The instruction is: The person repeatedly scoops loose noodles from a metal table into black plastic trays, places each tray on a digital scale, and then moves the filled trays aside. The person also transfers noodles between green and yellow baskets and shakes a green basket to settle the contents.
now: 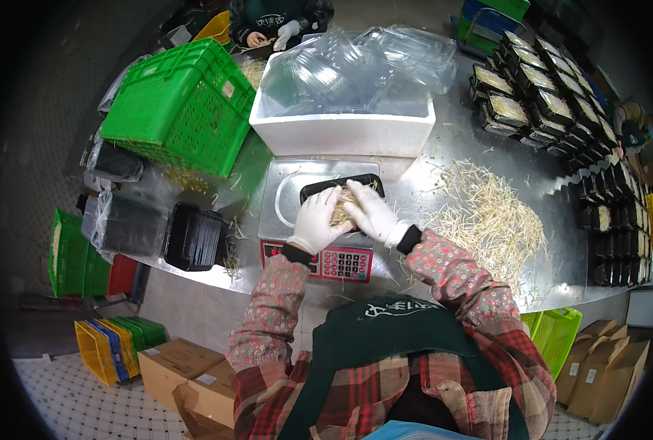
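My left hand (pixel 315 221) and my right hand (pixel 376 215), both in white gloves, cup a clump of bean sprouts (pixel 341 212) between them. The sprouts are in a black plastic tray (pixel 311 192), partly covered by my hands. Beneath the tray is the metal platform of a digital scale (pixel 274 223) with a red keypad panel; my left wrist hides part of its display. To the right, a large loose pile of bean sprouts (pixel 483 217) spreads over the metal table (pixel 566 242). Nested empty black trays (pixel 193 237) stand left of the scale.
Behind the scale, a white foam box (pixel 340 135) holds clear plastic lids (pixel 326 69). A green crate (pixel 178 104) leans at left. Stacked filled trays (pixel 541 91) line the right side. Across the table, a co-worker's gloved hand (pixel 287 34) holds a tray.
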### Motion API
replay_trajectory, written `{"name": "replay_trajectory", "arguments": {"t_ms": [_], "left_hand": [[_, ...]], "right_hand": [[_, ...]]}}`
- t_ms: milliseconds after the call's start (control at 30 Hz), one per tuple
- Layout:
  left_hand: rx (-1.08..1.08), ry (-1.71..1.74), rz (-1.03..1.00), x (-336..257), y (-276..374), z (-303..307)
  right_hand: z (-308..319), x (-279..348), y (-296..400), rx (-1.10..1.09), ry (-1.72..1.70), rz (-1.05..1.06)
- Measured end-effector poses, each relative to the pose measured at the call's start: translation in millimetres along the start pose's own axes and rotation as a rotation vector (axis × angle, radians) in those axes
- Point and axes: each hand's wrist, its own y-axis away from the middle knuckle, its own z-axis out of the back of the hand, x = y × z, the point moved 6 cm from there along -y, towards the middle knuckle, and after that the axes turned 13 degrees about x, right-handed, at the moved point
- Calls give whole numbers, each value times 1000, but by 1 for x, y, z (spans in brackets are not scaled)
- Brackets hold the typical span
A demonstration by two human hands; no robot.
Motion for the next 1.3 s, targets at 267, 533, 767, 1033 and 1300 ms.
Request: {"name": "replay_trajectory", "arguments": {"t_ms": [267, 533, 767, 1033, 1300], "left_hand": [[33, 84, 50, 6, -13, 12], [-409, 230, 364, 149, 2, 49], [-311, -74, 438, 191, -39, -25], [-527, 456, 170, 103, 7, 35], [189, -232, 60, -43, -2, -42]], "right_hand": [[40, 10, 7, 66, -259, -38], [83, 7, 72, -304, -155, 125], [-89, 48, 41, 419, 422, 460], [20, -87, 170, 77, 358, 25], [-56, -92, 169, 285, 583, -89]]}}
